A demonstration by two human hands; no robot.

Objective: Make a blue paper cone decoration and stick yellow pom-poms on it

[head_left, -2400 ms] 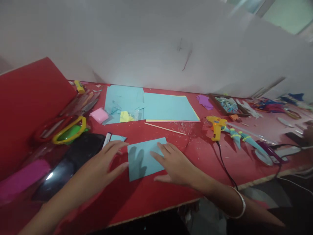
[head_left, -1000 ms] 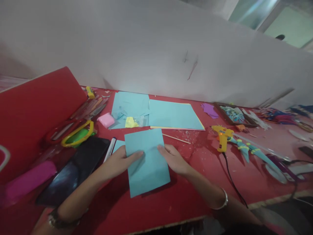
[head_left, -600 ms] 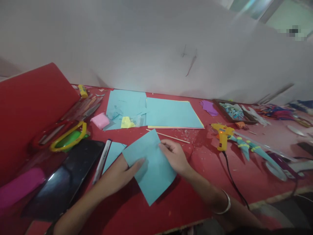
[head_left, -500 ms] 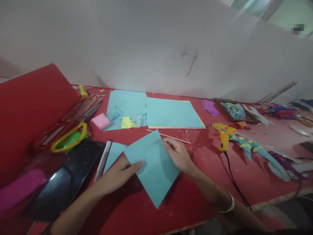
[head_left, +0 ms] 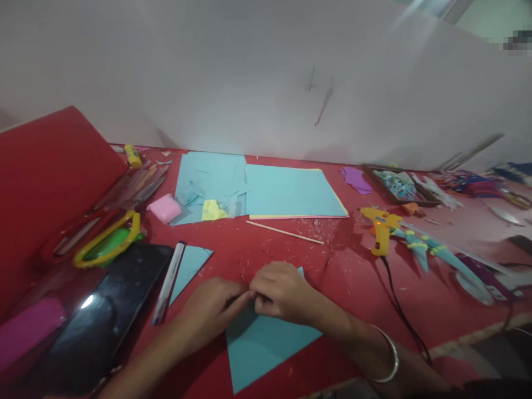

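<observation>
A light blue sheet of paper point(head_left: 268, 343) lies at an angle on the red table in front of me, a corner toward the near edge. My left hand point(head_left: 214, 305) pinches its far left edge, thumb and fingertips together. Right beside it, my right hand point(head_left: 282, 291) is curled over the same edge, its fingertips meeting those of the left. The hands hide the gripped edge. Beyond them rests a thin wooden stick point(head_left: 285, 231). To the left are a blue paper triangle point(head_left: 189, 269) and a white marker point(head_left: 169, 285).
A yellow glue gun point(head_left: 380, 230), its light on, lies at right with a cord running forward. Blue sheets point(head_left: 295, 188) lie by the wall. On the left are a black phone-like slab point(head_left: 108, 316), yellow-handled scissors point(head_left: 108, 244) and a pink packet point(head_left: 31, 332).
The blue sheet has turned and come down toward me, flatter on the table. Both hands have come together at its far edge, leaving the wooden stick in full view.
</observation>
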